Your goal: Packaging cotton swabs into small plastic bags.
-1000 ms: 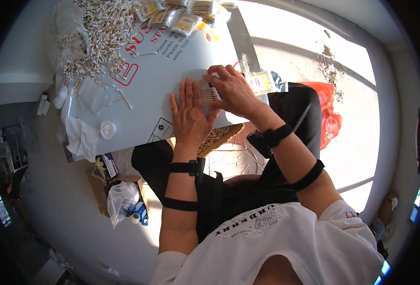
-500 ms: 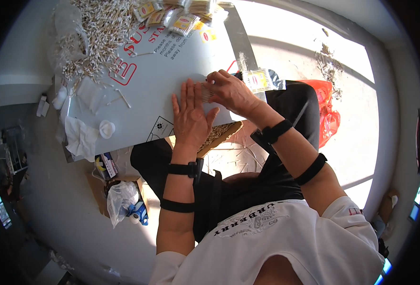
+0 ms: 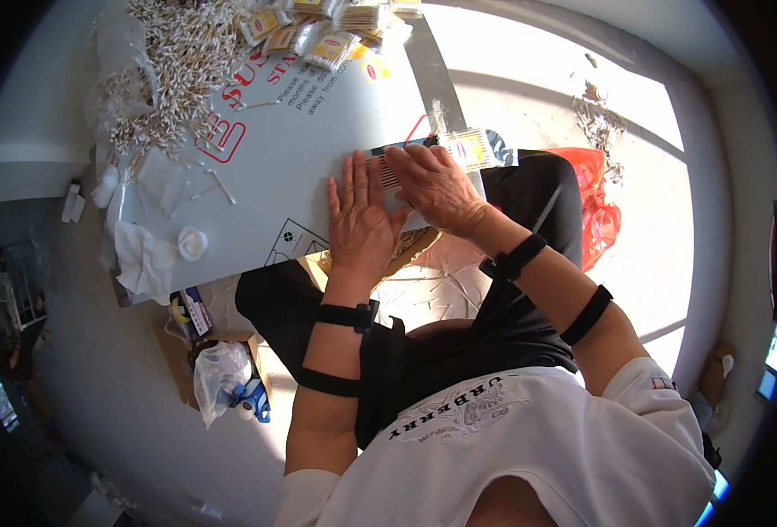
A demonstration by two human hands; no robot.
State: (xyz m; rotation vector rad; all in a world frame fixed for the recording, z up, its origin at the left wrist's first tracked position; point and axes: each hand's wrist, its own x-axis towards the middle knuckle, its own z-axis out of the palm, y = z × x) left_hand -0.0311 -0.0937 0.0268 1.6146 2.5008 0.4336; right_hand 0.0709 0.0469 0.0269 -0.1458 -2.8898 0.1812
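A row of cotton swabs [image 3: 389,176] lies side by side on the grey board [image 3: 292,180], between my hands. My left hand [image 3: 359,224] rests flat at the row's left side, fingers stretched out and pointing away from me. Over the row's right part lies my right hand [image 3: 437,186], its fingers slightly bent and touching the swabs. Both hands are open, and my fingers hide part of the row. Just beyond my right hand, a clear packet of swabs [image 3: 469,149] with a yellow and white label sits at the board's right edge.
A large heap of loose swabs [image 3: 173,66] covers the board's far left, with several filled packets [image 3: 331,48] beside it. White tissue [image 3: 145,259] lies at the near left corner. Below the board are a carton of swabs [image 3: 410,250], an open box [image 3: 182,360] and a red plastic bag [image 3: 595,211].
My right hand has gone from a raised pinch above the swabs to lying lower across them. The left hand stays flat beside the row. The whole view has shifted slightly.
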